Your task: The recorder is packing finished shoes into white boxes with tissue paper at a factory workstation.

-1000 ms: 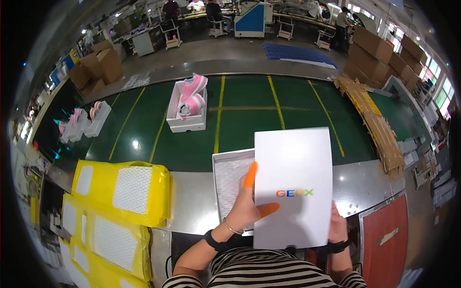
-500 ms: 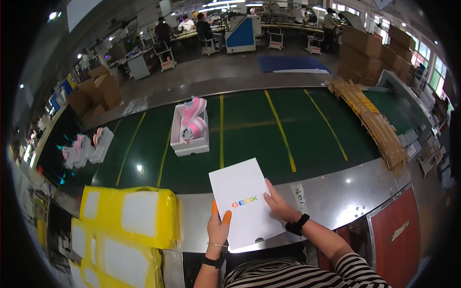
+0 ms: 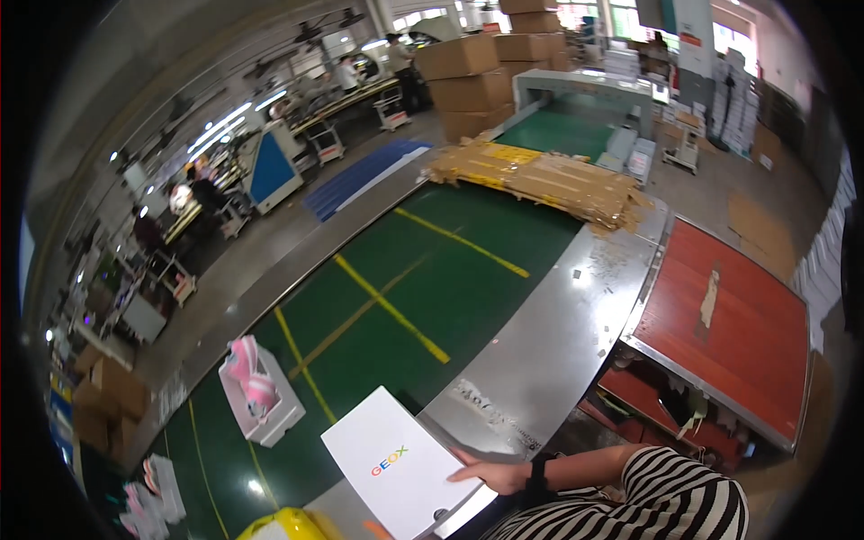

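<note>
A white shoebox lid (image 3: 396, 468) with coloured lettering lies tilted between my hands, at the near edge of the green belt. My right hand (image 3: 486, 472) is closed on its right edge, thumb on top and the other fingers hidden beneath. Of my left hand (image 3: 376, 530) only an orange-covered fingertip shows, at the lid's lower left edge; the rest is out of the picture. On the belt to the left stands an open white shoebox (image 3: 281, 418) holding a pair of pink shoes (image 3: 250, 373).
More shoeboxes with shoes (image 3: 155, 495) stand farther left on the green belt (image 3: 387, 333). A yellow-wrapped bundle (image 3: 286, 524) sits at the lower edge. Flattened cardboard (image 3: 540, 175) crosses the belt's far end. A red-topped table (image 3: 729, 324) stands at right; stacked cartons (image 3: 463, 76) rise behind.
My view has turned right, bringing the red-topped table and the belt's far end into fuller sight. The lid remains in my hands; most of my left hand has left the picture.
</note>
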A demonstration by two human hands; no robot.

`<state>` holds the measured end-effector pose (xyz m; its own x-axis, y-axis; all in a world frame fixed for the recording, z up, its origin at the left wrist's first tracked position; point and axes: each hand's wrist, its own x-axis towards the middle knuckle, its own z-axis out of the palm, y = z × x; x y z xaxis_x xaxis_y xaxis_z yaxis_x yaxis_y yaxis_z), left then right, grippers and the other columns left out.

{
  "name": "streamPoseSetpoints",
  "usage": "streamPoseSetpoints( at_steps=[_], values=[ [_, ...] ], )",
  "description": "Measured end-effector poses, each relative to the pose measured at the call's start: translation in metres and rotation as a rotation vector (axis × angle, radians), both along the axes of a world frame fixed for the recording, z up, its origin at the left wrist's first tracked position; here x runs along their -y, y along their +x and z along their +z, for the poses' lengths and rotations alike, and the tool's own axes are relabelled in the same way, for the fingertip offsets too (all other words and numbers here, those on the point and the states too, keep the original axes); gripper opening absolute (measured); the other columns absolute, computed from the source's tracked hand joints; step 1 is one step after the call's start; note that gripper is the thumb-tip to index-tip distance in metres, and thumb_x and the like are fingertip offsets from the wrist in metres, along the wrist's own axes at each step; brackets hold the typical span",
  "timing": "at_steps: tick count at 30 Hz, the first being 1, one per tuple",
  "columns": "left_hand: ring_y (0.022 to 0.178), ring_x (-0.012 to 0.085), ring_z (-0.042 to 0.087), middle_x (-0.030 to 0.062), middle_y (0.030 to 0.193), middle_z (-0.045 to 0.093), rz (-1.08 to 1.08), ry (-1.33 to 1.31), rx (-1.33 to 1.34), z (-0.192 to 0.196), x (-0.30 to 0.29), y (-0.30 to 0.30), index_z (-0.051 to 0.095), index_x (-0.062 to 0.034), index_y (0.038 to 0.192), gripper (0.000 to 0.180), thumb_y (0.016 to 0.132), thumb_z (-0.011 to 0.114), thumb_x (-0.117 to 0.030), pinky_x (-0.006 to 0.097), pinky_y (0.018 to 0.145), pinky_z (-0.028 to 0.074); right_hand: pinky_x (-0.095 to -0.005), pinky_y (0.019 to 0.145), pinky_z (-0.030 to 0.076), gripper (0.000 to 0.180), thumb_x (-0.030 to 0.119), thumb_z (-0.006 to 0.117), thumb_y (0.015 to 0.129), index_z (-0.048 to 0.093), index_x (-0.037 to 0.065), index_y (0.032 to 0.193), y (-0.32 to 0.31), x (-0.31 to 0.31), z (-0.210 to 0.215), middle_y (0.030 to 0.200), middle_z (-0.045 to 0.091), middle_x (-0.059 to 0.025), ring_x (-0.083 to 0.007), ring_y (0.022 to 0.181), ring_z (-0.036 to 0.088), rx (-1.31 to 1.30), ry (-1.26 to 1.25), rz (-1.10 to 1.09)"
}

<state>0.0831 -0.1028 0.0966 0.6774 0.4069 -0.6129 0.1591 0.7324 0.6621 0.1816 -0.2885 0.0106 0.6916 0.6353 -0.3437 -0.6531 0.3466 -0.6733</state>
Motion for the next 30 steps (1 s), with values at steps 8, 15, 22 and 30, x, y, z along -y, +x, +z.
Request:
streamPoseSetpoints(
  at_steps=[8,15,22,30],
  values=[
    [0.111,0.0196,0.055,0.0084,0.122,0.060,-0.492,0.254,0.376,0.032,0.000,0.054,0.049,-0.0019,0.136,0.069,0.100,0.033,-0.059,0.036,0.096,0.042,-0.0468,0.107,0.039,0.065,0.028,0.061,0.087,0.038,0.004,0.143,0.003,0.132,0.099,0.137,0.052,-0.0112,-0.0272,0.125,0.051,-0.308,0.441,-0.279],
    [0.092,0.0232,0.063,0.0091,0.102,0.067,-0.596,0.589,0.261,0.028,-0.001,0.073,0.060,-0.0007,0.122,0.051,0.101,0.047,-0.045,0.034,0.085,0.048,-0.0531,0.108,0.036,0.077,0.053,0.064,0.085,0.039,0.010,0.143,0.229,0.284,0.206,0.145,0.045,-0.0124,-0.0312,0.131,0.044,0.438,0.338,-0.748],
    [0.104,0.0158,0.061,0.0085,0.115,0.066,-0.361,1.268,0.097,-0.023,-0.111,0.098,0.058,-0.0071,0.132,0.048,0.087,0.072,-0.014,0.027,0.078,0.052,-0.0385,0.085,0.057,0.054,0.033,0.045,0.103,0.031,0.011,0.149,0.272,0.204,0.202,0.138,0.052,-0.0155,-0.0251,0.109,0.064,0.502,0.025,-0.425],
    [0.122,0.0393,0.046,0.0217,0.133,0.050,-0.434,1.959,-0.201,-0.037,-0.230,0.215,0.050,-0.0015,0.133,0.067,0.074,0.077,-0.018,0.043,0.103,0.040,-0.0250,0.095,0.045,0.056,0.007,0.065,0.093,0.043,0.002,0.144,0.180,0.142,0.068,0.130,0.058,-0.0102,-0.0110,0.112,0.055,0.394,-0.596,0.170]
  ],
)
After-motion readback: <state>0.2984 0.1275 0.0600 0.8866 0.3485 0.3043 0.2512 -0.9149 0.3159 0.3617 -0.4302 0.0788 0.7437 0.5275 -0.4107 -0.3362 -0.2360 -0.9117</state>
